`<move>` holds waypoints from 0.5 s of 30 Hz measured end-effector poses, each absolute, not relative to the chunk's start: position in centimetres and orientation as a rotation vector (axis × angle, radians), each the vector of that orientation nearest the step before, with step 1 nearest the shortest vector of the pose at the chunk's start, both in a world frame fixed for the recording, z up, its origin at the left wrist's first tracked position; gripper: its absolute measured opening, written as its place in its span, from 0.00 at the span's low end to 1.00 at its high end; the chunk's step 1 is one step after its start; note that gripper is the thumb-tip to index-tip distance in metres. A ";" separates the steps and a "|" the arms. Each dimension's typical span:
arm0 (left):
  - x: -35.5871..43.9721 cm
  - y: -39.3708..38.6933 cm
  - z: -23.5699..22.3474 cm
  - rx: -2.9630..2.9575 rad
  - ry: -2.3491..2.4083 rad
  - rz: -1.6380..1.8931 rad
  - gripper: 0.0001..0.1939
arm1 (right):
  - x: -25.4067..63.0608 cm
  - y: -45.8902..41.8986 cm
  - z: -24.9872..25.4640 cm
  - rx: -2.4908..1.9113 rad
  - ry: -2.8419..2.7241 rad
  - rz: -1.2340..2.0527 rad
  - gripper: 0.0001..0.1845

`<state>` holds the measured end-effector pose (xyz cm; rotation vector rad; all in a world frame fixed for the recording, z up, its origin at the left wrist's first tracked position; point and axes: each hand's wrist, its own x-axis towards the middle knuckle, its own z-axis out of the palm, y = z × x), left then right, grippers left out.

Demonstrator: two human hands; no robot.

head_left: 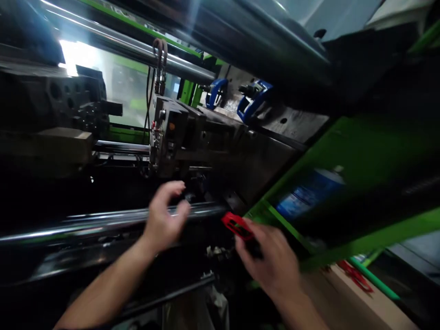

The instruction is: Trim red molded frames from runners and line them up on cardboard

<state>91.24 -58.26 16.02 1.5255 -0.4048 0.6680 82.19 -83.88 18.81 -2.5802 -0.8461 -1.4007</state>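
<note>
My left hand [167,219] hovers over the lower polished steel bar [120,214], thumb and fingers apart, with nothing between them. In my right hand [271,256], between thumb and fingers, is a small red slotted piece [238,225]; its rear end is hidden by the fingers. The hand is slightly blurred. Ahead of both hands sits a steel mould block [209,137] inside a green-framed machine. Two blue clamps [252,101] are fixed on the metal plate above the block.
A thick polished bar [240,32] crosses overhead. Brown hoses [160,57] rise from the block. A blue-and-white can [309,192] lies on a green ledge [288,224] at right. More red pieces [355,277] lie on a tan board [374,302], beside a green tube [374,279].
</note>
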 end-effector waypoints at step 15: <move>80.8 -60.9 12.5 1.648 -0.465 0.466 0.35 | 77.2 -86.7 18.7 -2.446 -1.283 -1.346 0.20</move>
